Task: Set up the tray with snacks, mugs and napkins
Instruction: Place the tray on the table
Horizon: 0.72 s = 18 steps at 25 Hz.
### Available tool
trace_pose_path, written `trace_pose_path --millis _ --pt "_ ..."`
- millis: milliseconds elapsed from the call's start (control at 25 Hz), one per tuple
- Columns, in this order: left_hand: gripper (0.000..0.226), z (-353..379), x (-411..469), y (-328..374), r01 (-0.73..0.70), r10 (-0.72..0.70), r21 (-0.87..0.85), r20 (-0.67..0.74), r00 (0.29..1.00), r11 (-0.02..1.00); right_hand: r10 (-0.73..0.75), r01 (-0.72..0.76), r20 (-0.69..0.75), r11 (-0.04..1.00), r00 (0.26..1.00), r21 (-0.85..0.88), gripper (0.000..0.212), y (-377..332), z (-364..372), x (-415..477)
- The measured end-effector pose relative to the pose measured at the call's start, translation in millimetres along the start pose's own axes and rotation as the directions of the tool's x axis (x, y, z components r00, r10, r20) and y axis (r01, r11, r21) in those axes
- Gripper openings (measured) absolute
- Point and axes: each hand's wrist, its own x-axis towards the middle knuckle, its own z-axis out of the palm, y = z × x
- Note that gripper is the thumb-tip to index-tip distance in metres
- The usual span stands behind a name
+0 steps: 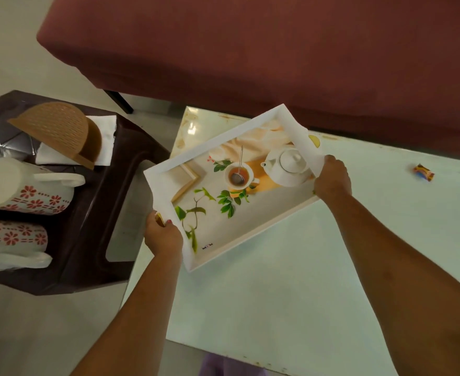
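Note:
A white rectangular tray (pixel 212 137), its floor printed with a teapot, a cup and green leaves, hangs tilted over the left end of the white table (pixel 291 280). My left hand (pixel 163 236) grips the tray's near-left end. My right hand (pixel 332 178) grips its far-right end. Nothing lies in the tray. Two white mugs with red flower patterns, one (pixel 19 185) behind the other (pixel 11 241), lie on a dark brown stool (pixel 93 226) at the left. White napkins (pixel 104 131) sit in a tan perforated holder (pixel 57 128) on the same stool. A small wrapped snack (pixel 423 172) lies on the table at the right.
A maroon sofa (pixel 277 50) runs along the far side of the table. The stool stands close to the table's left edge, with a narrow gap of pale floor (pixel 33 335) between them. A bit of purple cloth (pixel 223 366) shows at the bottom edge.

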Motion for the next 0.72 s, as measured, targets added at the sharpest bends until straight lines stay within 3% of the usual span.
trace_pose_path --millis 280,720 --pt "0.048 7 -16 26 -0.068 0.069 -0.022 0.067 0.995 0.997 0.249 -0.225 -0.062 0.937 0.966 0.267 0.047 83 -3 -97" --pt "0.045 7 -8 3 -0.213 0.186 0.172 0.160 0.969 0.962 0.475 -0.455 0.023 0.826 0.880 0.334 0.049 110 34 -172"
